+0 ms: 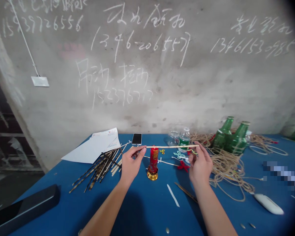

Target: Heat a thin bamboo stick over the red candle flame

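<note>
A thin pale stick (173, 147) is held level between my two hands. My left hand (131, 164) pinches its left end between thumb and fingers, while my right hand (201, 164) grips the right end. Directly behind the stick's left part stands a red candle (153, 160) with gold decoration, upright in a gold holder (152, 176). Whether the candle is lit I cannot make out. Beyond the stick lie a small red, yellow and green knotted piece (162, 151) and a red knotted piece (183, 166), the latter close to my right hand.
Blackened and pale sticks (100, 168) lie left, near white paper (98, 147) and a phone (137, 139). Coiled rope (227, 167), green bottles (239, 137), a glass jar (173, 138) and a plastic bottle (184, 136) stand right. A dark case (27, 208) sits front left.
</note>
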A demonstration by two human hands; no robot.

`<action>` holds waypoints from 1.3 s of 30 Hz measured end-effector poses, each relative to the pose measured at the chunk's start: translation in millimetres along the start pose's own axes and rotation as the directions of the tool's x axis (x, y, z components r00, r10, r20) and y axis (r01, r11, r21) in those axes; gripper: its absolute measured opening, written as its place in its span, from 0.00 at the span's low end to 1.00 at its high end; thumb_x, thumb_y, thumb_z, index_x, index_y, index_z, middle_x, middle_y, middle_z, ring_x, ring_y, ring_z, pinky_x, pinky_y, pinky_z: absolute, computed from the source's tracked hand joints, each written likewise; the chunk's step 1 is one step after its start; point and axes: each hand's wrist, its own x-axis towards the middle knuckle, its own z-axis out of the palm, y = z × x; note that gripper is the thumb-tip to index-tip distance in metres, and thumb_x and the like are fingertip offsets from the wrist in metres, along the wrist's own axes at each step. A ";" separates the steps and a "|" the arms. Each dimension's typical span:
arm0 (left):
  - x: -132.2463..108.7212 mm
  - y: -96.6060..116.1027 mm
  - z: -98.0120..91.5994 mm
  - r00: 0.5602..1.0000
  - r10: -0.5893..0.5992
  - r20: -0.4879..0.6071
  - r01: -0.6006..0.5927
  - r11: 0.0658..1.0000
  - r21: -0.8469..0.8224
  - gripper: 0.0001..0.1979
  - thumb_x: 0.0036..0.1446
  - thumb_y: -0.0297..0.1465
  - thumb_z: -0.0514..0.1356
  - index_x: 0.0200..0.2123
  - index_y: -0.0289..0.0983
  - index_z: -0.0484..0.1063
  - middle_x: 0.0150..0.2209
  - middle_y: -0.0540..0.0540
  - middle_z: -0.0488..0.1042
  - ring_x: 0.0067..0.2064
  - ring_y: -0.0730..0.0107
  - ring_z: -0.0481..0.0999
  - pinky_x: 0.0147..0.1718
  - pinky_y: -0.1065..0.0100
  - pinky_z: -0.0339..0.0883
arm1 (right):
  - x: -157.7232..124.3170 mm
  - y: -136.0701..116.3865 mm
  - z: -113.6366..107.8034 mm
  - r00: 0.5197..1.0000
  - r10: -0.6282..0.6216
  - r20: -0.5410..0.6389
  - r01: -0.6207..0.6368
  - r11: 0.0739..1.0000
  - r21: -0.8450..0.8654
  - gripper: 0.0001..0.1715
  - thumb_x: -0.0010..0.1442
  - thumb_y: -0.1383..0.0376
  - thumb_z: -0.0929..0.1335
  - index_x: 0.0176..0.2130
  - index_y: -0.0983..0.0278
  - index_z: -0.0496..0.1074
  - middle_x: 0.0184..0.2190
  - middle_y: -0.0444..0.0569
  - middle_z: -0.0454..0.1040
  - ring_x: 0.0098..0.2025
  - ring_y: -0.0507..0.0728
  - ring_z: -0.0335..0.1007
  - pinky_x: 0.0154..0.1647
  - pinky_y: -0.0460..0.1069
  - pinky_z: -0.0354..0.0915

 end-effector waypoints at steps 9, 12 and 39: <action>-4.6 5.3 -0.2 0.996 0.058 0.070 -0.062 0.997 0.056 0.17 0.68 0.42 0.63 0.51 0.39 0.86 0.37 0.43 0.84 0.39 0.61 0.79 0.41 0.64 0.72 | 3.0 1.3 -2.0 0.998 -0.045 -0.054 0.045 0.999 0.001 0.20 0.55 0.56 0.78 0.45 0.64 0.82 0.34 0.45 0.78 0.17 0.43 0.59 0.13 0.41 0.50; -6.6 6.5 1.2 0.995 0.029 0.091 -0.033 0.998 0.044 0.18 0.69 0.42 0.63 0.53 0.40 0.85 0.35 0.44 0.83 0.36 0.63 0.79 0.38 0.65 0.71 | 4.8 3.0 -2.6 0.996 -0.066 -0.059 0.065 0.998 -0.007 0.18 0.56 0.57 0.77 0.44 0.64 0.82 0.35 0.45 0.78 0.17 0.43 0.60 0.14 0.42 0.50; -9.3 18.3 1.2 0.971 -0.048 0.233 0.043 0.999 0.027 0.24 0.69 0.42 0.59 0.59 0.34 0.80 0.28 0.46 0.81 0.26 0.71 0.69 0.26 0.70 0.63 | 7.8 2.9 -5.0 0.993 -0.076 -0.093 0.076 0.997 0.000 0.15 0.57 0.59 0.74 0.43 0.64 0.79 0.27 0.39 0.68 0.17 0.44 0.54 0.14 0.42 0.46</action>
